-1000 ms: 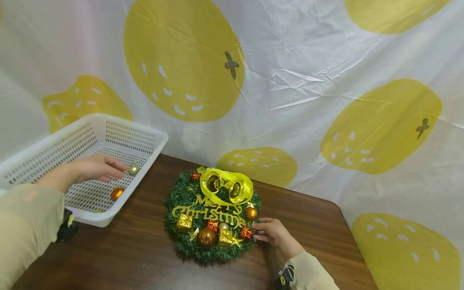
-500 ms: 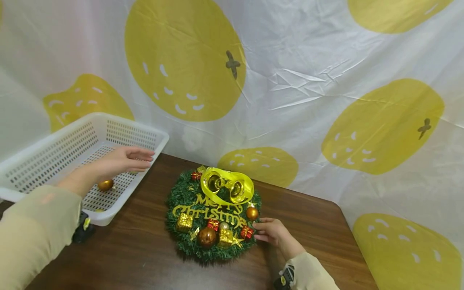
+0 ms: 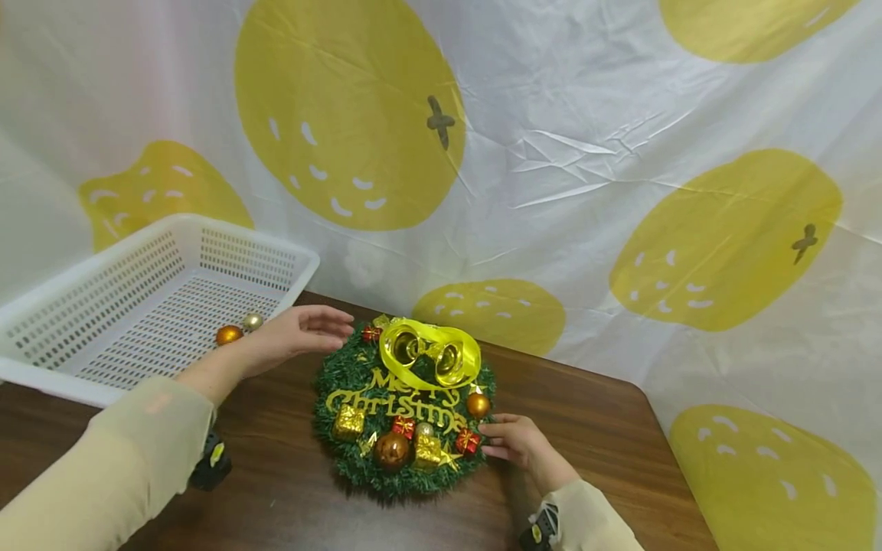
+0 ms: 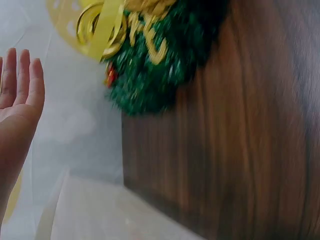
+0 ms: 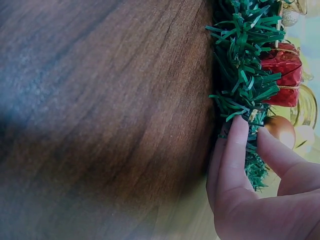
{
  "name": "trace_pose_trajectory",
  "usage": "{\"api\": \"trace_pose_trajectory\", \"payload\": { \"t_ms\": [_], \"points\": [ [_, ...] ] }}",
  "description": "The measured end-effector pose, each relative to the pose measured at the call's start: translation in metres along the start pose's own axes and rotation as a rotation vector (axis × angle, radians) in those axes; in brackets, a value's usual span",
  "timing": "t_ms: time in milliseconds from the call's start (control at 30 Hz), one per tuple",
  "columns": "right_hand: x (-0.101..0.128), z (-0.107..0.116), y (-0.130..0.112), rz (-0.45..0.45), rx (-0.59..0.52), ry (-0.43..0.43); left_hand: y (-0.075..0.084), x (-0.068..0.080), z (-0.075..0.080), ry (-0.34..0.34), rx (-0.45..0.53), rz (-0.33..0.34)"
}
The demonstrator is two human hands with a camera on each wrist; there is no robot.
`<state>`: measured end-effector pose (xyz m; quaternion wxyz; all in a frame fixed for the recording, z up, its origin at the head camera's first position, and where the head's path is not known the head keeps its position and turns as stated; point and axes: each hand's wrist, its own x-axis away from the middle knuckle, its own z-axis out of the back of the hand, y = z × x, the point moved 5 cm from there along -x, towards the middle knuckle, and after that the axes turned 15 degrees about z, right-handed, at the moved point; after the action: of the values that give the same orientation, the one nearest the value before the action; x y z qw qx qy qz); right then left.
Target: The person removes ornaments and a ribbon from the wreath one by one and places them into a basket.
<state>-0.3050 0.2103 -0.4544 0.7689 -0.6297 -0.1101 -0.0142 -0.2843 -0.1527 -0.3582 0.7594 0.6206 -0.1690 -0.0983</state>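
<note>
Wreath (image 3: 344,367): flat on the table (image 3: 289,459), gold bells (image 3: 451,363) on top.
Left hand (image 3: 303,333): your fingers loosely extended, near the wreath's far-left edge.
Right hand (image 3: 520,444): your thumb and fingers pinch the wreath's right edge.
Basket (image 3: 248,264): left of the wreath, two baubles (image 3: 229,335) inside.

Head view: white basket (image 3: 165,325) lost its near right corner behind the left forearm (image 3: 217,367), its left end to the frame edge; yellow ribbon (image 3: 441,334) covered middle letters of the wreath's (image 3: 338,363) upper word. Left wrist: left grip (image 4: 17,110) was cut by the left edge, wreath blurred and cropped above. Right wrist: right grip (image 5: 255,207) was cropped below, farther fingers mostly behind the nearest.
</note>
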Motion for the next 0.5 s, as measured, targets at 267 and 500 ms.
{"api": "trace_pose_trajectory", "payload": {
  "t_ms": [267,500],
  "points": [
    [0.0,0.0,0.0,-0.004,0.004,0.003,-0.014,-0.014,-0.037,-0.091,0.004,0.003],
    [-0.001,-0.001,0.0,0.003,0.001,0.003,-0.028,-0.014,-0.056,-0.117,-0.018,0.033]
  ]
}}
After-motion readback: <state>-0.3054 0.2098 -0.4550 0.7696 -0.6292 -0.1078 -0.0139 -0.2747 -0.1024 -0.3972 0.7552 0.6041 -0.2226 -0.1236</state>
